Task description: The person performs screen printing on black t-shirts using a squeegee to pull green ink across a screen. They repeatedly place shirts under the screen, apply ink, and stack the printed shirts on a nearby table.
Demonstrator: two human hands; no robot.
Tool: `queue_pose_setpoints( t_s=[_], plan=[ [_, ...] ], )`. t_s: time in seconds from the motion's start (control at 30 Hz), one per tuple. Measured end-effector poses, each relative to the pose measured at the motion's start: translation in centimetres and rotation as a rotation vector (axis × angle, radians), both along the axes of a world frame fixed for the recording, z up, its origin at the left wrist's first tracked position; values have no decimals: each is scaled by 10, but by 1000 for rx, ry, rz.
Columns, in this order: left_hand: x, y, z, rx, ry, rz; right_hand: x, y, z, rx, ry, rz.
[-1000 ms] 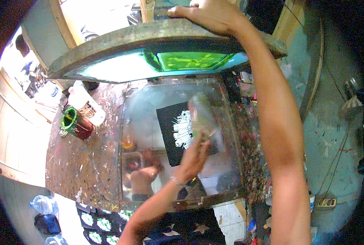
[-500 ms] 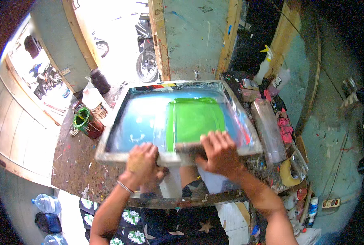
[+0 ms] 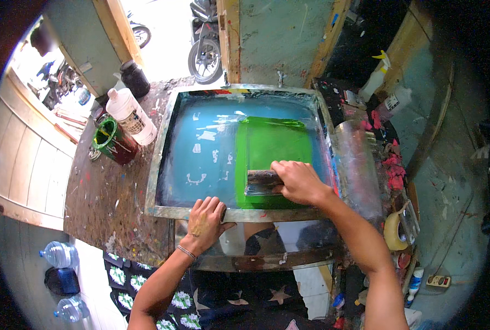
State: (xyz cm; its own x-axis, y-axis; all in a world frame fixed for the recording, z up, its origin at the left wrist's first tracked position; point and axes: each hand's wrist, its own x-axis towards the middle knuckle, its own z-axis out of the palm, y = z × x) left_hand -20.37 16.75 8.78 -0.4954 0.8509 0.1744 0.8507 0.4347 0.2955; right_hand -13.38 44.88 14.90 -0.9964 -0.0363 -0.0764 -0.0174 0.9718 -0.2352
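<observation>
A silk screen frame (image 3: 152,181) lies on the table, its blue mesh (image 3: 187,157) showing small pale shapes. Green ink (image 3: 280,146) covers a rectangle on the mesh's right part. My right hand (image 3: 301,182) is closed around the wooden handle of a squeegee (image 3: 262,180), which stands on the near part of the green ink. My left hand (image 3: 203,220) grips the near edge of the frame, fingers over the rim and thumb toward the front. Beside its fingers shows a small dark piece I cannot make out.
At the left stand an ink-smeared pot (image 3: 114,142), a white plastic bottle (image 3: 130,116) and a dark jar (image 3: 134,78). To the right are a tape roll (image 3: 395,231), pink scraps (image 3: 393,171) and a spray bottle (image 3: 375,80). The wooden table's (image 3: 99,206) front edge curves before me.
My right hand has shifted the squeegee from the frame's near rim a little farther in over the green ink. The frame's near side sits lower, and my left hand still holds it.
</observation>
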Motion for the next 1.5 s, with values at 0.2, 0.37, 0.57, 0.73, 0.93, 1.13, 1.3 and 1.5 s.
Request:
queue_pose_setpoints(
  t_s=[0.2, 0.37, 0.57, 0.73, 0.93, 1.13, 1.3, 1.5],
  plan=[
    [1, -6, -9, 78, -50, 5, 9, -7, -8, -15, 6, -57],
    [4, -16, 12, 325, -586, 235, 11, -8, -11, 35, 60, -38],
    [10, -35, 37, 1121, -1692, 399, 8, -10, -7, 53, 45, -56],
    [18, -43, 41, 1160, -1641, 474, 9, -11, -4, 45, 70, -46],
    [16, -35, 19, 333, -50, 253, 9, -10, -7, 61, 60, -49],
    [3, -18, -11, 80, -54, 79, 0, -8, 5, 30, 7, -41],
    [0, -20, -12, 120, -61, 61, 14, -8, 19, -8, 5, -67],
    [0, -20, 0, 100, -43, 53, 41, -28, -2, 127, 153, -3]
  ],
)
